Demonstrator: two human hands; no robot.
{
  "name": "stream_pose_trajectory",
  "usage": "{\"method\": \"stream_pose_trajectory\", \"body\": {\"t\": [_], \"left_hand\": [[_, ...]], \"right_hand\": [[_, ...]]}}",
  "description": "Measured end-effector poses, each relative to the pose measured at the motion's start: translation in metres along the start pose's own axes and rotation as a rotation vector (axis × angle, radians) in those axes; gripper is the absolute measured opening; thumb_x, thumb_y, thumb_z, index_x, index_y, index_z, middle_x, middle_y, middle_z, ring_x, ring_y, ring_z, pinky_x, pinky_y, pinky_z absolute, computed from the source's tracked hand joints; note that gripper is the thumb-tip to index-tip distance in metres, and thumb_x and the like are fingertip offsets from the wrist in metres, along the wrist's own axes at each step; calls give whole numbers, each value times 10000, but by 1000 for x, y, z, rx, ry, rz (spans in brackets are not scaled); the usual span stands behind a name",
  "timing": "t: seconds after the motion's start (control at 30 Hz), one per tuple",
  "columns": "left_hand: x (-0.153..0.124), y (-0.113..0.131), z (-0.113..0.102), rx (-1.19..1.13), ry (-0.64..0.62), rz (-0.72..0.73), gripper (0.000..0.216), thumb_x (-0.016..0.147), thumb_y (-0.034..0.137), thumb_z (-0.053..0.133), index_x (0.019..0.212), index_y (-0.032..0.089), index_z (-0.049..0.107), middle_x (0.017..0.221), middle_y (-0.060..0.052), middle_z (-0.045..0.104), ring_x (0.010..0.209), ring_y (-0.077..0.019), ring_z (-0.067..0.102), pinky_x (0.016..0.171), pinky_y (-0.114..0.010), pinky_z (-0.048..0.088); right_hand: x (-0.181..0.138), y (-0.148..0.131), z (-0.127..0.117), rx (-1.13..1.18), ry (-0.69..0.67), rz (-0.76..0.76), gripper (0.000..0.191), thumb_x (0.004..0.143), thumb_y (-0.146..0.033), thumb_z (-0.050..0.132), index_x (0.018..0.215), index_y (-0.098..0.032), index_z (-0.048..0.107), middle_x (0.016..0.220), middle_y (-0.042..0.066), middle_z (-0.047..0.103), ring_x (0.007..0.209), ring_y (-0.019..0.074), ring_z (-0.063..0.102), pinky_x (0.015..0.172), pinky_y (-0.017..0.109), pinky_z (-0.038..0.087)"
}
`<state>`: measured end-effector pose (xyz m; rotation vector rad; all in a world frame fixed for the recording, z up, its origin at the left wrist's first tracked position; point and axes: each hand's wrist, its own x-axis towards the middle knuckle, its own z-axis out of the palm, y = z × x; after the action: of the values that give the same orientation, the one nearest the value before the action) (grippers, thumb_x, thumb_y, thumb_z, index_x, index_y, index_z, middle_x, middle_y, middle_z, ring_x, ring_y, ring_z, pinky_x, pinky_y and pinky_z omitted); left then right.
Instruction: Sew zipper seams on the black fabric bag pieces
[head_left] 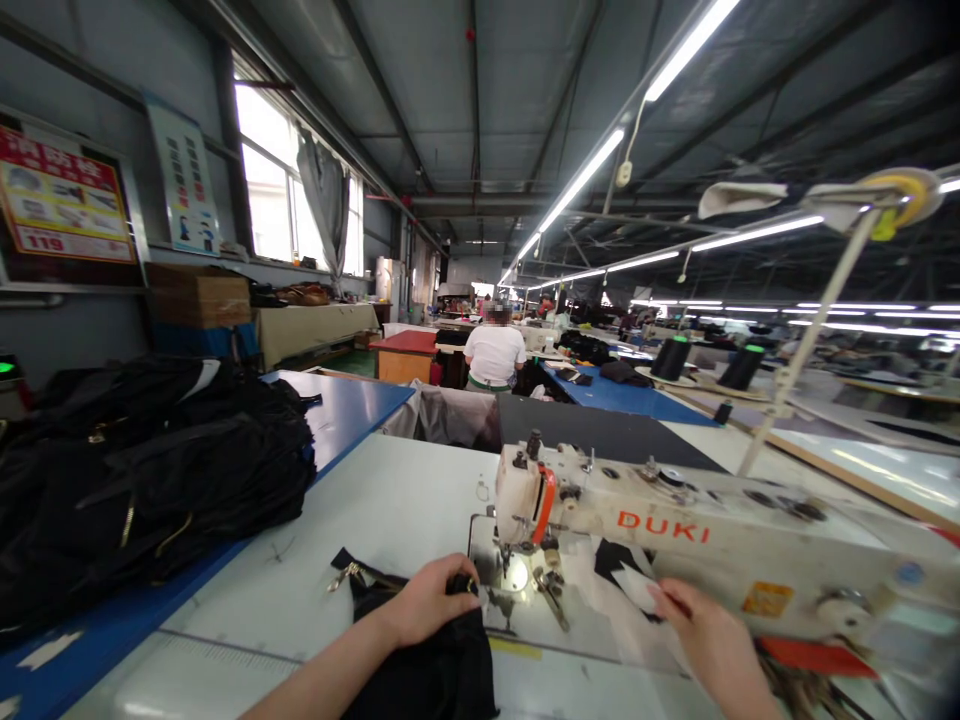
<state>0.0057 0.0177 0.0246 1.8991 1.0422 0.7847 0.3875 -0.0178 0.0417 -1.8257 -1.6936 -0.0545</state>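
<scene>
A white DUKI sewing machine stands on the pale table in front of me. My left hand is curled on a piece of black fabric with a zipper, pressing it down just left of the needle plate. My right hand lies under the machine's arm, fingers on a white and black piece to the right of the needle. Its fingertips are partly blurred.
A heap of black bags lies on the blue table at my left. A person in a white shirt sits with their back to me further ahead. Black thread cones and a thread stand rise at the right.
</scene>
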Motion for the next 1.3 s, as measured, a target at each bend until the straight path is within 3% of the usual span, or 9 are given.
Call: {"method": "stream_pose_trajectory", "body": {"t": [0.23,0.37,0.53,0.6,0.67,0.8,1.03,1.13,1.3], "left_hand": [[-1,-1,1,-20,9,-6,216,722,260,638,930,205,615,930,-3,645,889,-195,567,809,-284,417],[-1,-1,1,-18,16,10,206,719,254,642,916,200,615,927,-6,646,883,-194,569,801,-279,420],[-1,-1,-1,39,-2,31,210,750,294,626,939,203,611,950,-13,642,915,-202,564,823,-287,417],[0,-1,-1,60,-9,40,207,769,312,607,947,205,602,954,-14,639,922,-199,560,838,-291,417],[0,-1,-1,71,-24,44,204,784,328,591,947,205,595,960,-14,636,924,-196,559,846,-291,419],[1,-2,-2,54,-48,35,226,796,360,581,953,196,586,959,-23,637,934,-205,562,850,-297,427],[1,-4,-3,39,-51,54,246,804,376,571,967,193,590,966,-26,639,931,-208,564,846,-304,426],[1,-6,-3,26,-42,39,262,799,380,582,979,190,596,962,-23,643,913,-203,568,833,-299,426],[0,-7,-4,-23,-21,14,252,780,329,613,988,185,606,984,-28,634,911,-194,561,833,-293,422]], "right_hand": [[4,-9,0,-92,28,-18,345,773,-515,416,576,-257,533,563,19,638,517,221,600,498,304,407],[7,-9,1,-49,-27,23,374,731,-528,466,496,-241,425,469,-15,566,453,189,548,475,285,383],[9,-8,-1,317,-174,205,282,712,-481,550,577,-233,559,550,-13,665,591,224,664,517,286,475],[10,-7,-1,535,-186,242,218,698,-431,573,655,-221,613,646,17,712,669,246,689,596,328,535],[11,-6,-1,599,-181,264,195,708,-401,564,682,-217,622,693,35,725,719,253,697,658,358,562],[10,-6,-2,586,-167,287,166,759,-336,512,702,-215,610,754,49,730,786,240,698,693,348,574],[6,-18,-16,382,-81,308,275,764,-408,541,569,-219,500,555,11,643,607,222,649,572,314,499],[-7,-35,-19,147,1,155,285,779,-431,550,593,-216,532,576,17,614,595,214,589,577,317,433],[-43,-85,3,-70,-4,-355,227,898,-281,440,844,-199,644,800,64,644,803,225,562,755,338,409]]}}
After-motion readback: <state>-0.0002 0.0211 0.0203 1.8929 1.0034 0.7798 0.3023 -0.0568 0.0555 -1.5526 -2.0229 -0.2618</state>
